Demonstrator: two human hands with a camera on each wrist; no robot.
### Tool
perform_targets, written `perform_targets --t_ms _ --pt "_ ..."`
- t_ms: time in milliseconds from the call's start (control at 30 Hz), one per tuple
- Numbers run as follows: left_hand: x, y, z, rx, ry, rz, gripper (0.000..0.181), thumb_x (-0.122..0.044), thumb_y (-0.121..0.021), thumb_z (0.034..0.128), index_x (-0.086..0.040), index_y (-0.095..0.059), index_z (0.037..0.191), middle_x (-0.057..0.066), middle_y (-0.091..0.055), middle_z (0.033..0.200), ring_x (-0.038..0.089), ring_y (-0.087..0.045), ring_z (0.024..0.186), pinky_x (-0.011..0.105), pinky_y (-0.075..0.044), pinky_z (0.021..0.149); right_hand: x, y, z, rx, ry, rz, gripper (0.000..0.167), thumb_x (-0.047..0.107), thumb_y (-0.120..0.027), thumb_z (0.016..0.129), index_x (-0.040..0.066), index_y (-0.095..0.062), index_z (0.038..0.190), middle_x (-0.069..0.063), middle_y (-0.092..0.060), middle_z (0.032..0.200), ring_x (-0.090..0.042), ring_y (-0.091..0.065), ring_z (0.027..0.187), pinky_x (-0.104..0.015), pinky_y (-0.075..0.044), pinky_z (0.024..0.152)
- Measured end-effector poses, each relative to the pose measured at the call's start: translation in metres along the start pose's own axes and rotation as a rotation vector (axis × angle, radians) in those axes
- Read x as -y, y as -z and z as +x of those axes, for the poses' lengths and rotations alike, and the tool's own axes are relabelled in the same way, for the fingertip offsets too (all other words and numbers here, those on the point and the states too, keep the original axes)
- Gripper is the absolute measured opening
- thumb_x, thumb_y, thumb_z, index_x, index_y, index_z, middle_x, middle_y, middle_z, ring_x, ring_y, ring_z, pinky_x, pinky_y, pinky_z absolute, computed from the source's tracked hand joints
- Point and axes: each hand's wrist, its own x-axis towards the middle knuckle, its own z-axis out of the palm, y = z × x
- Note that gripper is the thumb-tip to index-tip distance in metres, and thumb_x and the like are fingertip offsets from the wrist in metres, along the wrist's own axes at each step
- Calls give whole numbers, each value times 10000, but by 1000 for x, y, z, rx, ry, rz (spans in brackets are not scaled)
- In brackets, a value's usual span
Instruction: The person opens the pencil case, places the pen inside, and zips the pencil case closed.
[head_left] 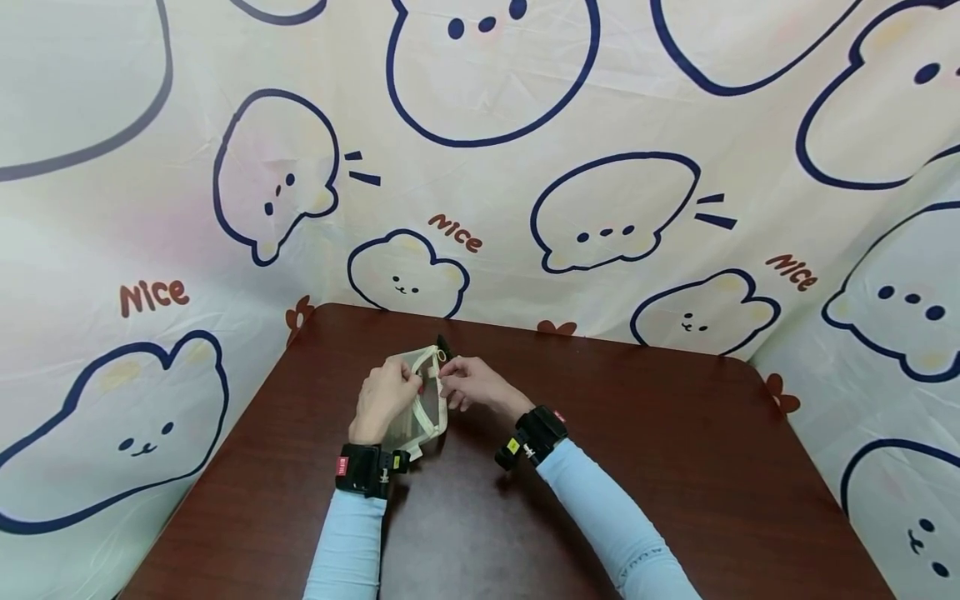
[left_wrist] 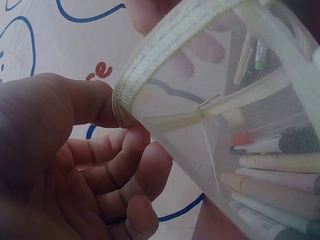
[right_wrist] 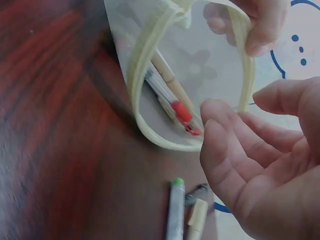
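A see-through mesh pencil case (head_left: 405, 425) with cream zip edging hangs open between both hands above the table. My left hand (head_left: 384, 398) pinches one side of its zip edge (left_wrist: 150, 70) between thumb and forefinger. Opposite it, my right hand (head_left: 480, 385) has thumb and forefinger at the other side of the rim (right_wrist: 245, 65), seemingly pinching it. Inside lie several pens and markers, among them a red-tipped clear pen (right_wrist: 181, 111) and a tan marker (left_wrist: 265, 191).
Beyond the case, a green-ended pen (right_wrist: 175, 210), a beige pen (right_wrist: 198, 219) and a small dark object (right_wrist: 196, 194) lie on the dark brown table (head_left: 600, 467). A patterned cloth (head_left: 495, 192) hangs around the table's far side.
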Motion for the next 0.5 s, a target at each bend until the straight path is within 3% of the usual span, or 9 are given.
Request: perform_targets --t_ms 233,500 --pt "0 0 1 11 4 -12 124 -219 -571 887 -127 -568 804 39 -610 683 200 -550 568 301 -388 515 3 13 -9 -33 28 -197 309 218 -532 985 3 -591 1199 -212 -685 1025 -342 -681 770 -402 -558 645" --pt "0 -1 1 10 -2 -3 121 -221 -572 892 -128 -552 817 47 -590 677 202 -539 569 300 -382 518 3 23 -18 -49 21 -301 285 214 -546 979 27 -603 1187 -200 -679 1031 -378 -674 810 -434 -555 682"
